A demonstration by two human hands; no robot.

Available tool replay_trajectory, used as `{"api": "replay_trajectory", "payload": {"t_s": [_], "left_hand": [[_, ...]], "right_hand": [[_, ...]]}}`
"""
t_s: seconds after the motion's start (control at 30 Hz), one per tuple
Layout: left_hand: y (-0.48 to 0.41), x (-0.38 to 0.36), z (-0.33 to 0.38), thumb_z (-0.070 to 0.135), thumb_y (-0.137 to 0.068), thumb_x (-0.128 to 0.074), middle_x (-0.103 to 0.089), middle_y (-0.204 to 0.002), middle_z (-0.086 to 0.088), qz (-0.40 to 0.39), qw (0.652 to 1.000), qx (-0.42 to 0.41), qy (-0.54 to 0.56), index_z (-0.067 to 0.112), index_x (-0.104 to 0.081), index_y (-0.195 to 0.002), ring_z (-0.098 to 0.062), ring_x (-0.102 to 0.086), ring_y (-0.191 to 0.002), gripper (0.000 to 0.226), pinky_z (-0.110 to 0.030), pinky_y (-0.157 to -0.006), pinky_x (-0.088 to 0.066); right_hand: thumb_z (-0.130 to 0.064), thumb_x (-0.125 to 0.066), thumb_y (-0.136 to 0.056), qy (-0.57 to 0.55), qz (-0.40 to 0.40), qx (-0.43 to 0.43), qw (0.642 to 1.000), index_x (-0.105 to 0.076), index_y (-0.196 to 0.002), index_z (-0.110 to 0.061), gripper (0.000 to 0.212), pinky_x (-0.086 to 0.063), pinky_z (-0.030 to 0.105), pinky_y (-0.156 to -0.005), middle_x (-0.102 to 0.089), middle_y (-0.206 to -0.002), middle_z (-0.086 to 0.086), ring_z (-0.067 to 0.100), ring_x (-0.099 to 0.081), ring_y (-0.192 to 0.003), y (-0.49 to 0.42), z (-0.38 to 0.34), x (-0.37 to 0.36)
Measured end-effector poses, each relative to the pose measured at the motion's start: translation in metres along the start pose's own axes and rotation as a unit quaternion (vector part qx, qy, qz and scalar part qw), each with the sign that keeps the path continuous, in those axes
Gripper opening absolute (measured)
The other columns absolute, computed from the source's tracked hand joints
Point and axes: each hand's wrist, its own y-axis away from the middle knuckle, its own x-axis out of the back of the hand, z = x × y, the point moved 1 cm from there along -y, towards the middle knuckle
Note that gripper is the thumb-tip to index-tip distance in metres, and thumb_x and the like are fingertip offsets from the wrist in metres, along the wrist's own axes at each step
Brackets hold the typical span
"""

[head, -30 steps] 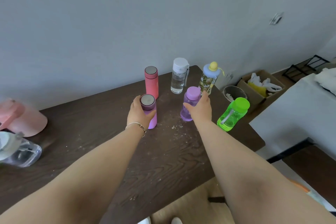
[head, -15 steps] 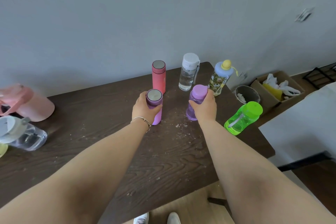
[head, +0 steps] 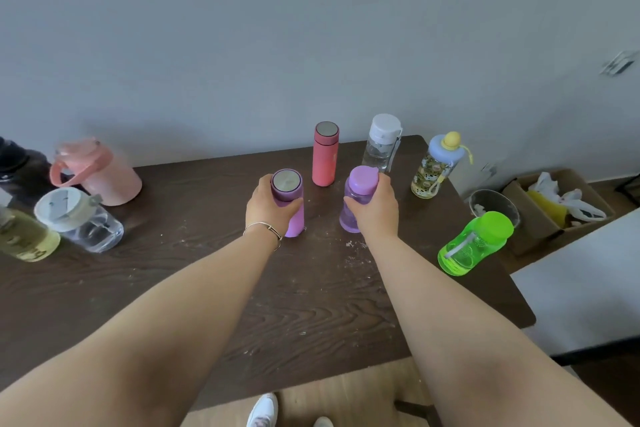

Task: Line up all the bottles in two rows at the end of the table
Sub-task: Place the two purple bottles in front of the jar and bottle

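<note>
My left hand [head: 269, 210] is wrapped around a purple flask [head: 290, 199] with a steel top, standing upright on the dark wooden table [head: 311, 305]. My right hand [head: 375, 210] grips a lilac translucent bottle [head: 356, 196] just to its right. Behind them, near the wall, stand a red flask [head: 325, 154], a clear bottle with a white cap [head: 381, 144] and a patterned bottle with a blue and yellow lid [head: 437, 166]. A green bottle [head: 476, 244] stands at the right edge.
At the table's left end stand a pink jug [head: 98, 172], a clear jug with a white lid [head: 79, 220], a yellowish bottle [head: 24, 236] and a dark bottle [head: 17, 166]. A metal bin [head: 493, 206] and a cardboard box [head: 554, 208] sit on the floor right of the table.
The view has swung left, bringing the bottles at the left end into sight. Both hands stay on their purple bottles, and my right hand has closed more fully around the lilac one.
</note>
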Motion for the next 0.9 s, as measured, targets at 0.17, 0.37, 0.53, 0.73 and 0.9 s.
{"api": "replay_trajectory", "payload": {"t_s": [0.17, 0.37, 0.53, 0.73, 0.9], "left_hand": [[0.019, 0.036, -0.021, 0.031, -0.073, -0.080, -0.063, -0.121, 0.008, 0.048, 0.998, 0.033, 0.010, 0.029, -0.049, -0.130, -0.019, -0.061, -0.108, 0.064, -0.032, -0.090, -0.049], [0.038, 0.094, -0.057, 0.033, -0.074, -0.080, -0.063, -0.123, 0.006, 0.101, 0.993, 0.064, -0.001, 0.028, -0.048, -0.131, -0.021, -0.060, -0.108, 0.066, -0.033, -0.090, -0.049], [0.047, 0.150, -0.087, 0.033, -0.073, -0.081, -0.063, -0.123, 0.004, 0.134, 0.988, 0.080, 0.008, 0.027, -0.049, -0.130, -0.022, -0.061, -0.110, 0.066, -0.035, -0.093, -0.049], [0.050, 0.224, -0.130, 0.032, -0.075, -0.081, -0.063, -0.123, 0.002, 0.138, 0.988, 0.069, 0.008, 0.024, -0.049, -0.130, -0.023, -0.060, -0.111, 0.065, -0.039, -0.095, -0.050], [0.048, 0.293, -0.170, 0.034, -0.074, -0.081, -0.064, -0.117, 0.004, 0.109, 0.993, 0.049, 0.019, 0.027, -0.050, -0.125, -0.023, -0.061, -0.107, 0.060, -0.041, -0.094, -0.051]], "right_hand": [[-0.031, -0.084, -0.075, -0.004, -0.042, 0.047, 0.998, -0.041, -0.138, -0.024, 0.076, -0.047, 0.036, -0.096, -0.053, -0.136, 0.000, 0.023, -0.055, -0.123, 0.022, -0.020, -0.026], [-0.031, -0.084, -0.074, -0.021, -0.085, 0.095, 0.992, -0.043, -0.133, -0.023, 0.072, -0.049, 0.037, -0.092, -0.056, -0.129, -0.001, 0.023, -0.057, -0.116, 0.061, -0.055, -0.064], [-0.033, -0.084, -0.073, -0.014, -0.119, 0.121, 0.985, -0.043, -0.134, -0.024, 0.074, -0.049, 0.037, -0.091, -0.056, -0.130, -0.001, 0.023, -0.057, -0.117, 0.098, -0.094, -0.101], [-0.030, -0.084, -0.075, -0.011, -0.119, 0.135, 0.984, -0.042, -0.135, -0.021, 0.073, -0.044, 0.031, -0.087, -0.054, -0.131, 0.000, 0.024, -0.056, -0.118, 0.149, -0.141, -0.143], [-0.030, -0.084, -0.075, -0.012, -0.087, 0.115, 0.989, -0.043, -0.135, -0.021, 0.073, -0.048, 0.034, -0.090, -0.054, -0.132, 0.000, 0.024, -0.056, -0.119, 0.200, -0.178, -0.184]]}}
